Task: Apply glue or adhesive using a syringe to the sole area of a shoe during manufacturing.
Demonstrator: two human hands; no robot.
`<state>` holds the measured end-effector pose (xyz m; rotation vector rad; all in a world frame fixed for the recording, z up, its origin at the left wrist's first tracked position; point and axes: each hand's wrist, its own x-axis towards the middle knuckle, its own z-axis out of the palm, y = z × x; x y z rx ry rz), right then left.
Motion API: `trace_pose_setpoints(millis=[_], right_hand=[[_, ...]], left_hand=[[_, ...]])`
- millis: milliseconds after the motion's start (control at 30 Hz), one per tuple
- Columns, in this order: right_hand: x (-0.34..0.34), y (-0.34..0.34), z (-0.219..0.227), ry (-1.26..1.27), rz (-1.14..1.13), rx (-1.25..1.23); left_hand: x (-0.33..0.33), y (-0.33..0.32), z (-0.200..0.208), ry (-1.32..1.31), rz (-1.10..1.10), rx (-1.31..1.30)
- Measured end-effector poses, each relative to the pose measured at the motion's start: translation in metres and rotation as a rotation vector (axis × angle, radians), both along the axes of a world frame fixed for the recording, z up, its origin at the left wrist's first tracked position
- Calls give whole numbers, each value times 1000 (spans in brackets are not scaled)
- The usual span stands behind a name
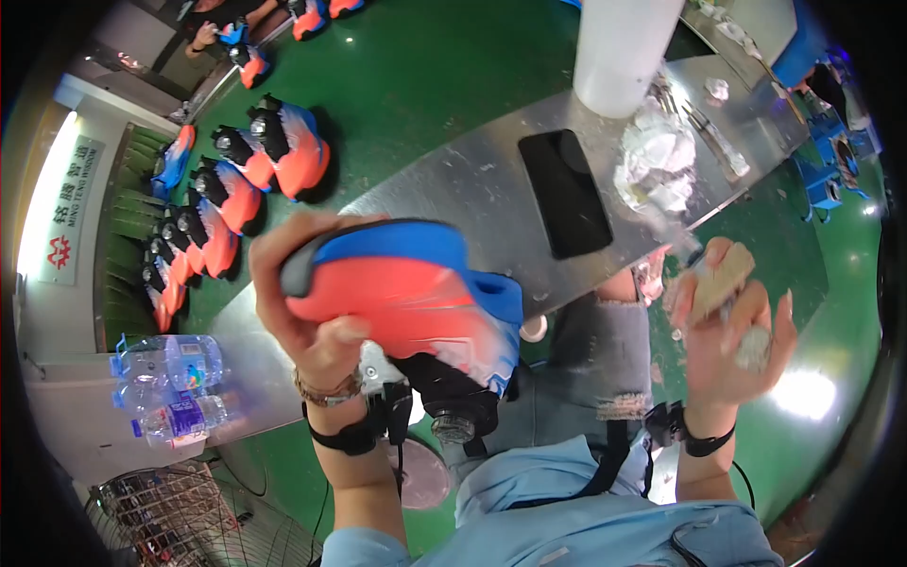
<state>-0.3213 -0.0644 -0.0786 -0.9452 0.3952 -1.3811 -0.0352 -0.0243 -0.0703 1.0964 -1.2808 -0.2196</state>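
My left hand (312,321) is closed around an orange and blue sneaker (387,298), gripping it at the dark-edged end. The shoe is tipped on its side, its blue sole edge uppermost, with a black part and a round clear knob (453,425) low at its opening. Off to the right, my right hand (727,350) is raised above the floor, apart from the shoe. Its fingers are bent round a tan block-shaped piece (724,283); a small whitish thing (753,350) also shows among them. Motion blurs this hand, so the exact kind of either piece is unclear.
A metal table (453,189) curves across, bearing a black phone (565,194), crumpled white material (657,161) and a white cylinder (624,57). Several similar sneakers (293,151) stand beyond at left. Plastic bottles (179,364) lie above a wire fan (189,510). Another person's hand (204,36) shows far left.
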Motion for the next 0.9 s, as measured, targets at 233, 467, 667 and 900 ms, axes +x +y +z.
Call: trace_pose_setpoints(millis=[233,467,667,900], right_hand=[[25,17,32,-399,359,44],[33,15,36,-402,359,90],[33,13,39,-337,237,-29],[35,-1,12,-165,227,-42]], left_hand=[[-17,-35,18,-283,-373,-165],[-14,-43,25,-507,-447,-190],[-14,-49,25,-504,-389,-188],[-9,-48,6,-210,-227,-50]])
